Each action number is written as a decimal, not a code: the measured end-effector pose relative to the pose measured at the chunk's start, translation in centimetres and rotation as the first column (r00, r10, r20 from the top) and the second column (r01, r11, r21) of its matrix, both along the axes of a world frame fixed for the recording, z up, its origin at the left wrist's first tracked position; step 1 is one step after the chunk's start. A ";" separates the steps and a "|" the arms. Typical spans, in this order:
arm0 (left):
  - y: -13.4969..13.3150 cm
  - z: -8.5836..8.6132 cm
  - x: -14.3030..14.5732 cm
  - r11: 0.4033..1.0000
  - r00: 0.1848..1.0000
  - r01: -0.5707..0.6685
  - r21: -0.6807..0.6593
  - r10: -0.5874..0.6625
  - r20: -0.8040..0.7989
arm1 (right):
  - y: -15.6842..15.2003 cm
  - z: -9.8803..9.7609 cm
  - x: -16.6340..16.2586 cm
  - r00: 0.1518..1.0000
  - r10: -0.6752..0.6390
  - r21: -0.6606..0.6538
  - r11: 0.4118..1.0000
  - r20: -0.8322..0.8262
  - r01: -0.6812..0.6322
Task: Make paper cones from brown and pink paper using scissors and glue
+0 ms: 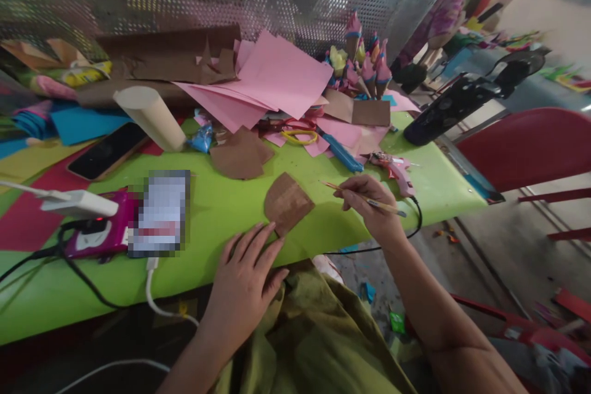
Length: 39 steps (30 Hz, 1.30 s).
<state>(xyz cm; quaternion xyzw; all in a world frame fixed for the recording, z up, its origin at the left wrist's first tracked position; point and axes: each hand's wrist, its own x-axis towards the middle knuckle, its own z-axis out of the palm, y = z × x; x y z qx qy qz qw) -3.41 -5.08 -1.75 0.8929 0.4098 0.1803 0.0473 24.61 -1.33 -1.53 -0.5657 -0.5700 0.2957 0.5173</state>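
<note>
A brown paper piece (287,202) with one rounded edge lies flat on the green table (221,209). My left hand (252,258) rests beside it, fingers spread, the fingertips at its lower left edge. To the right, my right hand (369,204) is closed around a pencil (381,204), whose tip points left toward the paper piece, apart from it. Behind lie more brown paper cutouts (242,152), a blue cutter knife (341,151) and yellow-handled scissors (299,136). A pink glue gun (401,173) sits just beyond my right hand.
Pink sheets (286,74) and brown paper (170,58) are piled at the back, near small paper cones (381,71). On the left are a lit phone (161,212), a magenta power strip (101,228), cables and a cream roll (150,117). A black bottle (447,108) stands at the right edge.
</note>
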 end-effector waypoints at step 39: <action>10.5 1.8 6.3 0.898 0.932 -0.362 -0.251 0.357 -0.067 | 5.5 -1.6 0.3 0.613 -0.008 0.148 0.973 0.790 -0.177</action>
